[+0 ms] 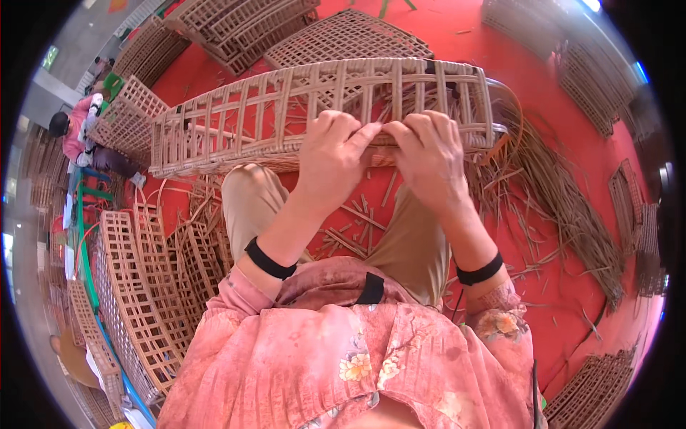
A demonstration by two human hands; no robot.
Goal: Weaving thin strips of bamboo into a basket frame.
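Note:
A long lattice piece woven from brown strips [236,154] lies across in front of my knees, with a thick wrapped rim along its far side. My left hand [334,159] is closed, fingers curled and thumb pinched against the forefinger, over the near edge of this lattice. Just to its right, my right hand [427,154] makes a similar pinch. The fingertips of both hands almost meet above the near edge. Whatever lies between them is too small and covered to make out.
Loose fibre strips [564,207] lie in a long bundle on the red floor [550,350] at right. Cut scraps [350,229] are scattered between my knees. Lattice panels [136,286] lean at left; more are stacked at the back [343,43]. Another person [78,136] sits at far left.

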